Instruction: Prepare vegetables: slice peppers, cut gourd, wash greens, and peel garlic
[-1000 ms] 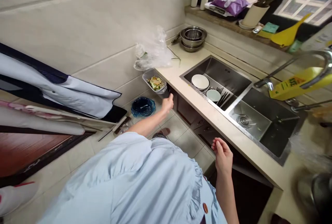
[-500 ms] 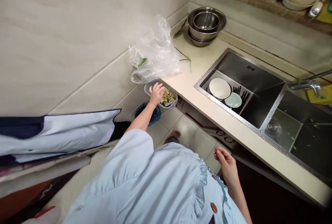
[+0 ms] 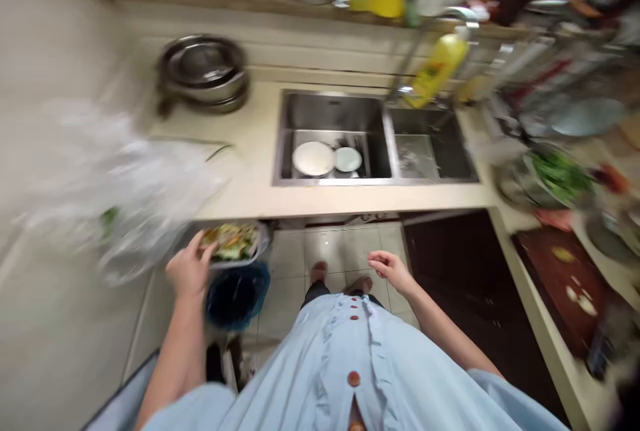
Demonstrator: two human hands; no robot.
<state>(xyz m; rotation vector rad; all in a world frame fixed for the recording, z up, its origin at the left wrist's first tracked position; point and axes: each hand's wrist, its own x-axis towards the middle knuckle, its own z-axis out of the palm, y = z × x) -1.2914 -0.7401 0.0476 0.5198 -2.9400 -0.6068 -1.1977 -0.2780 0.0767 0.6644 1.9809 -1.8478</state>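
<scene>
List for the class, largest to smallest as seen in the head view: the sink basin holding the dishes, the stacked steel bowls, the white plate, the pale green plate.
1. sink basin
2. stacked steel bowls
3. white plate
4. pale green plate

The bowls are blurred, but still look larger than the white plate.

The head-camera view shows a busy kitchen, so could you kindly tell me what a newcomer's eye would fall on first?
The stainless steel double sink stands out at the centre of the counter, holding a white plate. Below it, at left, the left hand is at the edge of a plastic tray of vegetable scraps, above a blue bin bag.
</scene>
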